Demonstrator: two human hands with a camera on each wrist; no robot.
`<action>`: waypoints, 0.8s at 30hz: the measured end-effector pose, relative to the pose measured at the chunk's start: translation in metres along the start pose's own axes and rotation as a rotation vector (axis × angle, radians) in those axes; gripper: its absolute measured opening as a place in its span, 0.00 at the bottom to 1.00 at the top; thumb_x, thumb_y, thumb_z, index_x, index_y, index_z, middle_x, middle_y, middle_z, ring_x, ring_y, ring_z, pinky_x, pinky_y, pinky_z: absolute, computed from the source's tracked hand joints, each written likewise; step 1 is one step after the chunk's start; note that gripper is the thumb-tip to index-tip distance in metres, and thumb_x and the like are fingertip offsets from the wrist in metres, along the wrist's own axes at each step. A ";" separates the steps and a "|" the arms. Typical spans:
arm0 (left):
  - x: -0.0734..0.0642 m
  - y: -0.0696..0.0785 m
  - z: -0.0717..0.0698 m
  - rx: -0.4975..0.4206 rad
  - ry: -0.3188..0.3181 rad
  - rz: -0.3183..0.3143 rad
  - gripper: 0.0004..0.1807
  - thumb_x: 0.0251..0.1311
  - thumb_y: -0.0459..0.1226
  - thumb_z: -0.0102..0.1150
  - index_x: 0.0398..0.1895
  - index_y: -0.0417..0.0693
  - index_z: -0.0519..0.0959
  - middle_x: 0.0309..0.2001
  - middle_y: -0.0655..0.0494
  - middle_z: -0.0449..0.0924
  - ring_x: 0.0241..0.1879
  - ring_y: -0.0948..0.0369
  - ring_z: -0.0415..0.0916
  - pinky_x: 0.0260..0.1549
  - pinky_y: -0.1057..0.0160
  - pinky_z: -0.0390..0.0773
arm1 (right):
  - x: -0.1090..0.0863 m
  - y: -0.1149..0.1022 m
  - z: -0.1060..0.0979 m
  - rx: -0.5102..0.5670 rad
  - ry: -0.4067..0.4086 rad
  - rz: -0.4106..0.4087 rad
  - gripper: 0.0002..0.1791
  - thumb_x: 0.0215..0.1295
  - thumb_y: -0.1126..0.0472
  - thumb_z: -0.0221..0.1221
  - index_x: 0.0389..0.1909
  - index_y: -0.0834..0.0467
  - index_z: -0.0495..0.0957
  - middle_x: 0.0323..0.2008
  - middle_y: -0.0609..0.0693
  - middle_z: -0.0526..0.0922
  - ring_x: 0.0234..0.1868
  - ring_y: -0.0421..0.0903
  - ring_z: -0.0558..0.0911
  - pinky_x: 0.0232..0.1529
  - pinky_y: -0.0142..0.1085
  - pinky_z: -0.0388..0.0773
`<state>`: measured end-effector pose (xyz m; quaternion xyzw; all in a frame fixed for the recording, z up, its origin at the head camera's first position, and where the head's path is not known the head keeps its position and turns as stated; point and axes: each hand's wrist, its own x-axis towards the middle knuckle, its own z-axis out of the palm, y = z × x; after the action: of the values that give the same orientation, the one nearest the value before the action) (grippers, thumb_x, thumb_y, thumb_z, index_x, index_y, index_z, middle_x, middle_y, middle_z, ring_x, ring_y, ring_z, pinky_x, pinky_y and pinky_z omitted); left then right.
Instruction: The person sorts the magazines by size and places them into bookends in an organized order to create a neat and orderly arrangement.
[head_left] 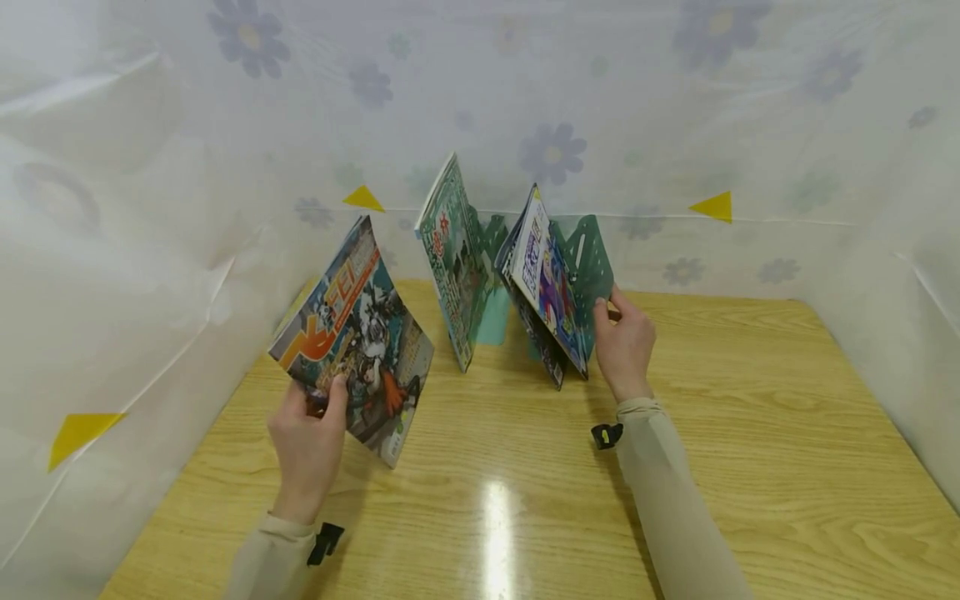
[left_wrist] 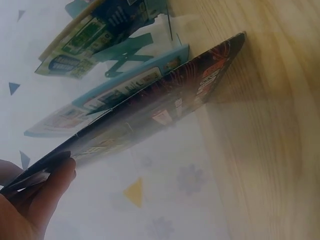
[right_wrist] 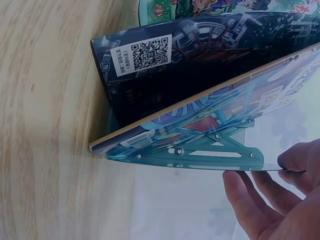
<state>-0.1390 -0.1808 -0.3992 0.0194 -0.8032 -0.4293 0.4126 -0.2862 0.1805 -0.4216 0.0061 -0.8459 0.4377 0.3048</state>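
Note:
My left hand (head_left: 307, 450) grips a magazine (head_left: 371, 350) by its lower left edge, thumb across the colourful front cover marked FEI. The magazine is tilted, and its lower corner comes close over the table in the left wrist view. With thumb and fingers my right hand (head_left: 628, 346) pinches the outer edge of the end panel of a green folding book rack (head_left: 597, 254). Beside that panel leans a magazine with a white and purple cover (head_left: 546, 279), against a dark one (right_wrist: 145, 90) bearing a QR code. Further left in the rack stands a green-covered book (head_left: 456, 258).
The rack stands at the back of a wood-grain table (head_left: 735, 433), near a pale flower-patterned sheet (head_left: 465, 67) that also hangs at both sides. Yellow triangles (head_left: 711, 207) mark the sheet. A black wrist strap piece (head_left: 606, 435) sits at the right cuff.

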 end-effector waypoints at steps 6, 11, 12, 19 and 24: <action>-0.007 0.006 -0.002 -0.029 -0.001 0.020 0.14 0.59 0.27 0.66 0.48 0.31 0.81 0.33 0.38 0.85 0.20 0.74 0.73 0.13 0.78 0.70 | 0.000 -0.001 0.000 0.008 -0.005 0.015 0.20 0.75 0.55 0.54 0.64 0.52 0.75 0.53 0.58 0.82 0.40 0.56 0.86 0.22 0.40 0.75; -0.013 0.010 -0.004 -0.040 -0.009 0.023 0.14 0.59 0.26 0.65 0.49 0.32 0.81 0.34 0.38 0.85 0.20 0.73 0.74 0.12 0.77 0.71 | 0.000 -0.001 -0.001 0.004 -0.011 0.034 0.21 0.74 0.54 0.54 0.65 0.51 0.75 0.54 0.57 0.81 0.41 0.56 0.86 0.21 0.39 0.74; -0.014 0.010 -0.004 -0.041 -0.012 0.022 0.14 0.59 0.26 0.64 0.49 0.31 0.81 0.34 0.38 0.85 0.20 0.73 0.75 0.12 0.77 0.71 | 0.000 -0.001 -0.001 0.003 -0.012 0.036 0.21 0.74 0.54 0.54 0.65 0.51 0.75 0.54 0.57 0.81 0.41 0.55 0.86 0.20 0.38 0.73; -0.020 0.014 -0.005 -0.036 0.000 0.044 0.15 0.58 0.25 0.64 0.50 0.31 0.80 0.34 0.39 0.85 0.20 0.72 0.75 0.12 0.76 0.71 | 0.000 -0.001 -0.001 0.005 -0.007 0.024 0.20 0.74 0.54 0.54 0.64 0.52 0.75 0.54 0.58 0.81 0.40 0.56 0.86 0.19 0.40 0.74; -0.021 0.013 -0.008 -0.024 -0.004 0.072 0.17 0.56 0.24 0.66 0.50 0.31 0.81 0.34 0.39 0.85 0.20 0.74 0.74 0.14 0.77 0.71 | -0.003 -0.002 0.002 0.019 0.008 0.022 0.20 0.74 0.55 0.54 0.64 0.53 0.75 0.53 0.59 0.82 0.40 0.57 0.86 0.24 0.49 0.80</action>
<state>-0.1153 -0.1702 -0.4014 -0.0151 -0.7990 -0.4238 0.4264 -0.2842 0.1773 -0.4225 -0.0022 -0.8405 0.4489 0.3033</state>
